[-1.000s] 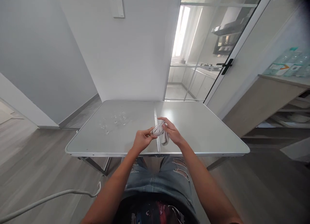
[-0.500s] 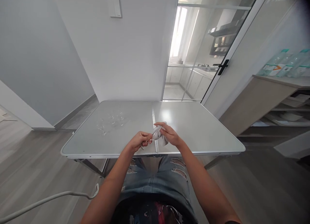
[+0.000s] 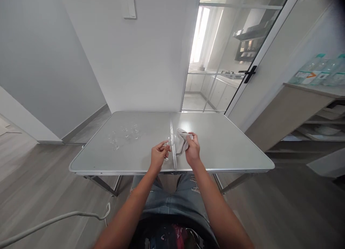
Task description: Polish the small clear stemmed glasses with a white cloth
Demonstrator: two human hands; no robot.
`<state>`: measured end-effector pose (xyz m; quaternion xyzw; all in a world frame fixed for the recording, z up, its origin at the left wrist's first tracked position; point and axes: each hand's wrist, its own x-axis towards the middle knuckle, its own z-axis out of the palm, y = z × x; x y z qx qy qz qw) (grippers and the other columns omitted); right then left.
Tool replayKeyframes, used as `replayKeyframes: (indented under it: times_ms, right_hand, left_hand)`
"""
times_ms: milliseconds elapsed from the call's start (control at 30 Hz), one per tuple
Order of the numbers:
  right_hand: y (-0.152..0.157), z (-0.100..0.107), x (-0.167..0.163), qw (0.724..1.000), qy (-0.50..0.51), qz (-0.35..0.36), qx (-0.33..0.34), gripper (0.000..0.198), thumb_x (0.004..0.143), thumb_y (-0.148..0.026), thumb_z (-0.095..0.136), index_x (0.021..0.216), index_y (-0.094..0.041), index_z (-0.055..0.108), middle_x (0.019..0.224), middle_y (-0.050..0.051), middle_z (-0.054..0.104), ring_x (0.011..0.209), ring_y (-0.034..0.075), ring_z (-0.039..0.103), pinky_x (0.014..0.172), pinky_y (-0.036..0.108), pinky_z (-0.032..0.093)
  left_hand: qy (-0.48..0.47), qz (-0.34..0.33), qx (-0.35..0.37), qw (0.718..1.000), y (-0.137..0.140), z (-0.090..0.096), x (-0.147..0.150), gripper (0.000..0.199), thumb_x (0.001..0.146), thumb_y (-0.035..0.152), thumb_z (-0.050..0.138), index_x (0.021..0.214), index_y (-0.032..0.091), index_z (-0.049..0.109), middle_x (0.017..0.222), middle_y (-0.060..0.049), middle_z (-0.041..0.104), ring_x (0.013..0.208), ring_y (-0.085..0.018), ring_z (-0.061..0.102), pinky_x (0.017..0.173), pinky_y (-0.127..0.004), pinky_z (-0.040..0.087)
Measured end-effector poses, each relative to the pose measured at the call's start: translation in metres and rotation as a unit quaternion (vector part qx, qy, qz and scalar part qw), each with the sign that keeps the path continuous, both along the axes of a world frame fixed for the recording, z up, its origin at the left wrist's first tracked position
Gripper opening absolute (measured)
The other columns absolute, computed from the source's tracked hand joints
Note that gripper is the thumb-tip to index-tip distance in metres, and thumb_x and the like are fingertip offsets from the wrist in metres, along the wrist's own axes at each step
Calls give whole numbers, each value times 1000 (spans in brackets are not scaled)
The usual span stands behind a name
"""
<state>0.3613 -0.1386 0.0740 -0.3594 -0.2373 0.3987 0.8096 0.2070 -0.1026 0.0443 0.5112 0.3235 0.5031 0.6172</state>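
The left hand [image 3: 159, 155] is closed, fingers gripping a clear glass [image 3: 171, 137] at its middle. The foot of the glass shows below the fingers and the bowl extends above them toward the right, so the glass is tilted. It is positioned over the front part of the bench [image 3: 223, 144], near the center seam [image 3: 171, 125].

The right hand [image 3: 193, 150] is closed on a light grey cloth [image 3: 182, 143]. The cloth is bunched at the fingers and spreads toward the left, beside the bowl; whether cloth and bowl touch cannot be told.

Several more clear glasses [image 3: 126, 133] stand on the left half of the bench, grouped well apart from both hands. Their transparency makes an exact count unreliable. The bench has a pale top and a metal rim.

Behind the bench is a wall [image 3: 145, 62] fitted with a white switch [image 3: 129, 7]. To the right of the wall is a glazed door with a black handle [image 3: 250, 73]. At far right, clear bottles [image 3: 309, 73] stand on a shelf unit [image 3: 296, 105]. A pale cable [image 3: 67, 215] crosses the lower left, above the wood-pattern floor [image 3: 35, 180].
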Motion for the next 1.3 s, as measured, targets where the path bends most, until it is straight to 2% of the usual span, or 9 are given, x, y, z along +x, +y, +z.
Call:
replayKeyframes:
  times_ms: [233, 333, 433, 533, 733, 967, 1067, 1167, 1300]
  right_hand:
    - [-2, 3, -34, 985, 7, 164, 55, 39, 92, -59, 52, 91, -22, 65, 103, 6, 71, 94, 23, 66, 77, 36, 55]
    - [-4, -1, -30, 989, -32, 137, 51, 24, 87, -47, 67, 95, -25, 64, 98, 1, 71, 86, 17, 65, 74, 29, 54]
    - [-1, -6, -29, 994, -42, 94, 45, 43, 76, -33, 82, 111, -31, 56, 95, -5, 70, 77, 12, 64, 69, 23, 52]
    - [2, -11, -31, 990, -46, 129, 14, 46, 76, -41, 81, 113, -28, 57, 94, -1, 71, 75, 15, 66, 63, 24, 54]
    - [5, -21, -28, 978, -51, 199, -44, 48, 67, -49, 84, 99, -21, 62, 66, -2, 66, 47, 14, 58, 41, 24, 45]
    - [24, -32, -16, 979, -15, 194, -52, 47, 62, -63, 75, 80, -22, 62, 56, 0, 64, 46, 18, 59, 40, 28, 46]
    - [33, -24, -17, 980, -15, 196, -38, 44, 64, -57, 76, 86, -21, 65, 72, 3, 71, 59, 19, 66, 45, 28, 49]
    - [37, -12, -28, 986, -19, 161, -46, 42, 59, -43, 83, 89, -20, 65, 78, 1, 72, 65, 17, 67, 53, 26, 52]
    - [33, -5, -48, 991, -74, -14, -114, 50, 52, -30, 87, 95, -19, 63, 83, -1, 70, 71, 16, 64, 62, 26, 53]
  left_hand:
    - [23, 35, 39, 998, -3, 5, 8, 55, 78, 55, 76, 112, 17, 58, 65, 3, 64, 48, -8, 49, 45, -18, 33]
    - [34, 12, 63, 997, -3, 6, 3, 53, 79, 54, 76, 110, 16, 58, 63, 4, 62, 47, -7, 46, 46, -18, 33]
    - [49, 6, 87, 995, -7, 6, 3, 52, 78, 53, 77, 111, 17, 60, 65, 4, 61, 49, -8, 47, 48, -19, 36]
    - [63, 5, 91, 994, -10, 6, 7, 51, 79, 54, 76, 111, 17, 62, 62, 5, 58, 49, -8, 47, 49, -20, 36]
    - [2, -174, -45, 984, -6, 5, 4, 48, 78, 59, 76, 86, 14, 61, 60, 5, 50, 45, -5, 41, 46, -19, 28]
    - [-39, -376, -225, 898, 10, 11, -8, 41, 85, 50, 72, 87, 10, 63, 59, 12, 21, 45, -1, 15, 49, -18, 24]
    - [1, -311, -157, 937, 14, 11, -2, 39, 84, 50, 70, 79, 12, 60, 58, 10, 27, 46, -3, 20, 50, -20, 22]
    - [139, -144, 9, 980, 12, 8, 4, 38, 88, 47, 63, 68, 16, 55, 58, 3, 44, 52, -9, 36, 54, -24, 25]
    - [371, 54, 171, 911, 4, 2, 3, 5, 83, 16, 61, 85, 17, 66, 67, -5, 58, 64, -18, 52, 61, -27, 28]
